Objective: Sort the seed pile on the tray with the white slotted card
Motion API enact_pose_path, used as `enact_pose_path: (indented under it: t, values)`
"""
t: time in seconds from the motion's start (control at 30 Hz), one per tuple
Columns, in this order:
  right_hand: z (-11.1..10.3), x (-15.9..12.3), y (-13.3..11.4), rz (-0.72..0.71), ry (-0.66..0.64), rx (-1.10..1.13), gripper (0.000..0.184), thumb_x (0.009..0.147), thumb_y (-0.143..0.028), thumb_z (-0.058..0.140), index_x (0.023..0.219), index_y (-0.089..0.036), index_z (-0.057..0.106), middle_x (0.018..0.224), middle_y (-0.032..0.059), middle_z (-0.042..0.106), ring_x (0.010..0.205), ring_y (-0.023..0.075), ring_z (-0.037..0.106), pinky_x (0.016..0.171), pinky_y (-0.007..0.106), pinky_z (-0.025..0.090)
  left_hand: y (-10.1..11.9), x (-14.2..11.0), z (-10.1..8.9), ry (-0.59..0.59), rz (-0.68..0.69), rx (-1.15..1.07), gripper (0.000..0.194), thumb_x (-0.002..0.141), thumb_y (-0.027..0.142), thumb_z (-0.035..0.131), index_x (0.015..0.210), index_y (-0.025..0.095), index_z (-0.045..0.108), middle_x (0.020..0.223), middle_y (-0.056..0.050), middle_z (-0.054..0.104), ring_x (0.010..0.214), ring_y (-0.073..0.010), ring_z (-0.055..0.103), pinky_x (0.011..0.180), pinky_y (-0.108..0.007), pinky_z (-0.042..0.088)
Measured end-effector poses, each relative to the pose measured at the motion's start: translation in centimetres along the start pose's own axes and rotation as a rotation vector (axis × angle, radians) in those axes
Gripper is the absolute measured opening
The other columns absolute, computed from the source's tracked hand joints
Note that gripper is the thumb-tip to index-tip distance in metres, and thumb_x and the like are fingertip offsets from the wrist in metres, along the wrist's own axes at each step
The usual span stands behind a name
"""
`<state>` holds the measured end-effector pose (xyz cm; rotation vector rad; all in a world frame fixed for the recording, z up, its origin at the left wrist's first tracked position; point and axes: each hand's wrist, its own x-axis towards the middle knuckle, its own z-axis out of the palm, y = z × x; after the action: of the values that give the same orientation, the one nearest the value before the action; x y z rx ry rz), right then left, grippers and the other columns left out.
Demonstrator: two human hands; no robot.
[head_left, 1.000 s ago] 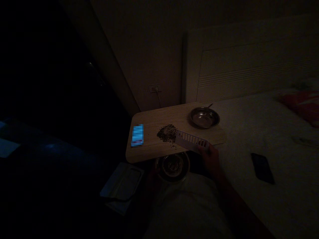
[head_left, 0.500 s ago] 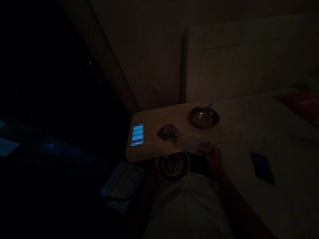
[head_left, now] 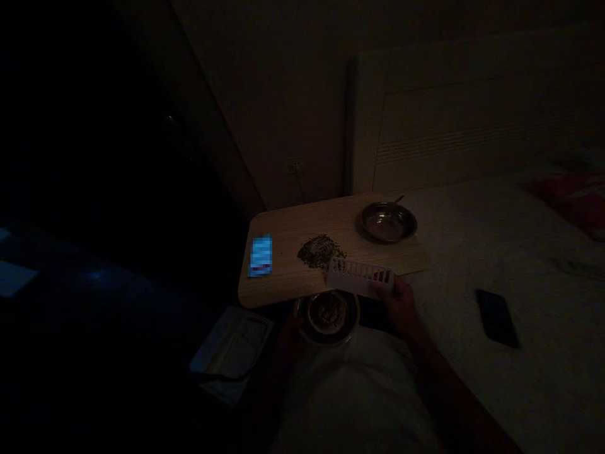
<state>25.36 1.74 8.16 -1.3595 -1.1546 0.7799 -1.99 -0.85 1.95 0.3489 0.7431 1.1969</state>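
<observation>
In the dim head view, my right hand (head_left: 401, 307) is closed around one end of a white slotted plastic tray (head_left: 357, 277). The tray's far end is over the near edge of a wooden tabletop (head_left: 288, 226), beside a loose pile of small dark grains (head_left: 319, 251). Below that edge, a round metal bowl (head_left: 352, 325) sits at my lap with something pale and scattered inside. At the bowl's left rim, my left hand (head_left: 293, 331) grips it; most of its fingers are lost in the dark.
A second metal bowl (head_left: 390, 224) with a thin handle behind it stands at the back right. A lit phone (head_left: 260, 255) lies on the left side. Another dark phone (head_left: 497, 318) rests on the bed (head_left: 454, 252). A pale flat container (head_left: 231, 353) is at lower left.
My right hand has brought the slotted tray a little left and towards me, to the table's near edge. The left hand and the bowl have stayed about where they were.
</observation>
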Motion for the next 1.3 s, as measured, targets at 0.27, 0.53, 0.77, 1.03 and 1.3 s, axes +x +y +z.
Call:
enact_pose_path:
  t: [0.27, 0.53, 0.77, 1.03, 1.3]
  values:
    - [1.1, 0.4, -0.2, -0.1, -0.008, -0.097, 0.029, 0.086, -0.046, 0.066, 0.097, -0.019, 0.073, 0.087, 0.0052, 0.077, 0.077, 0.0229, 0.069, 0.069, 0.031, 0.054, -0.1, 0.1, 0.1, -0.022, -0.009, -0.01, 0.041, 0.07, 0.018, 0.073, 0.111, 0.021, 0.074, 0.117, -0.008, 0.076, 0.126, -0.0367, 0.058, 0.113, -0.053, 0.037]
    - [1.1, 0.4, -0.6, -0.12, -0.047, -0.105, 0.026, 0.087, -0.043, 0.065, 0.094, -0.02, 0.073, 0.084, 0.004, 0.076, 0.072, 0.0216, 0.068, 0.065, 0.03, 0.053, 0.3, -0.5, 1.6, -0.041, 0.018, -0.016, 0.045, 0.069, 0.018, 0.072, 0.114, 0.023, 0.072, 0.123, -0.007, 0.074, 0.133, -0.0353, 0.053, 0.115, -0.05, 0.035]
    - [1.0, 0.4, -0.9, -0.12, -0.064, -0.105, 0.026, 0.087, -0.043, 0.065, 0.094, -0.019, 0.072, 0.083, 0.0037, 0.076, 0.071, 0.0207, 0.067, 0.064, 0.029, 0.052, 0.5, -0.8, 2.2, -0.024, 0.016, -0.019, 0.047, 0.069, 0.018, 0.072, 0.117, 0.022, 0.072, 0.125, -0.008, 0.073, 0.132, -0.0371, 0.053, 0.114, -0.051, 0.036]
    - [0.4, 0.3, -1.1, -0.123, -0.064, -0.108, 0.025, 0.087, -0.043, 0.065, 0.091, -0.019, 0.073, 0.081, 0.0027, 0.075, 0.071, 0.0202, 0.066, 0.064, 0.027, 0.051, 0.4, -0.3, 1.3, 0.009, 0.021, 0.003, 0.043, 0.068, 0.019, 0.073, 0.111, 0.022, 0.073, 0.119, -0.007, 0.075, 0.13, -0.0365, 0.055, 0.113, -0.051, 0.038]
    - [0.3, 0.1, -1.4, -0.1, -0.125, -0.058, 0.023, 0.083, -0.042, 0.067, 0.085, -0.019, 0.073, 0.075, 0.0015, 0.072, 0.068, 0.0192, 0.064, 0.062, 0.027, 0.051, 0.3, -0.7, 1.8, -0.042, 0.023, 0.009, 0.047, 0.073, 0.022, 0.071, 0.12, 0.022, 0.071, 0.129, -0.008, 0.071, 0.133, -0.0369, 0.053, 0.114, -0.052, 0.037]
